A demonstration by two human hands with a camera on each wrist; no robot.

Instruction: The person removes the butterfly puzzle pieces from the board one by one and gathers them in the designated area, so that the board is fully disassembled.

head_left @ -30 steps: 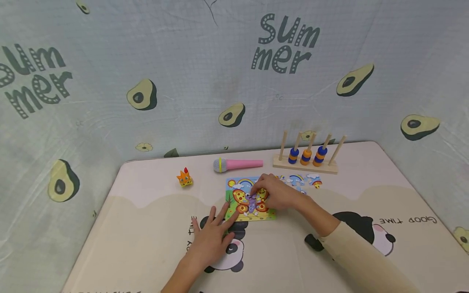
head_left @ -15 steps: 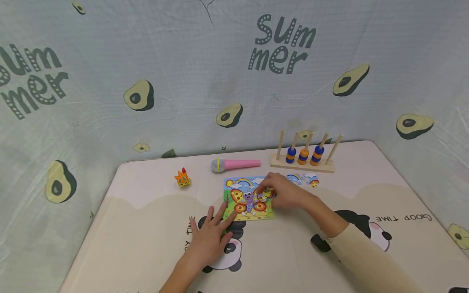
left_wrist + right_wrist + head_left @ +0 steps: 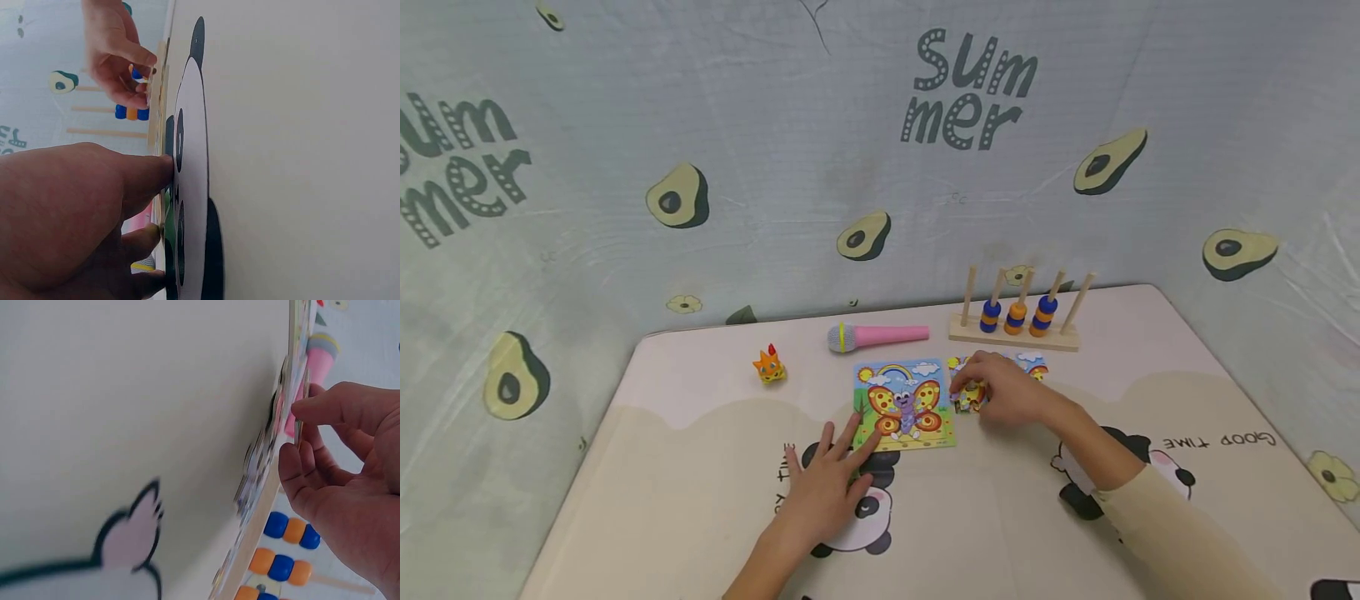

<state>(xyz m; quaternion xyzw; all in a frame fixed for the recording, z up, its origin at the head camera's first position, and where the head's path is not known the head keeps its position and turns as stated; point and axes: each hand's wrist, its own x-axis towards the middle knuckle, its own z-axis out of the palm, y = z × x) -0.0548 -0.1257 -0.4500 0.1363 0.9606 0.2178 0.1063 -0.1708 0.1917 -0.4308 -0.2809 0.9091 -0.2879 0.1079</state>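
Left hand steadies the butterfly puzzle board, right hand pinches a piece

The butterfly puzzle board lies flat towards the table's far edge, about midway between its two far corners. The left hand has its fingers spread wide and touches the board's near left corner, probably to keep it from sliding. That leaves the butterfly picture in plain sight; whether it is printed or made of seated pieces, I cannot tell.

The right hand is narrow, holding a thin puzzle piece between thumb and fingers, a grip that suits something so slim. It hovers over loose puzzle pieces just beside the board's right edge, presumably laid there for easy reach; the hand hides some.

The other toys seem set back to leave working room: a toy microphone along the far edge, a wooden bead rack towards the far right corner, and an orange toy figure nearer the far left corner.
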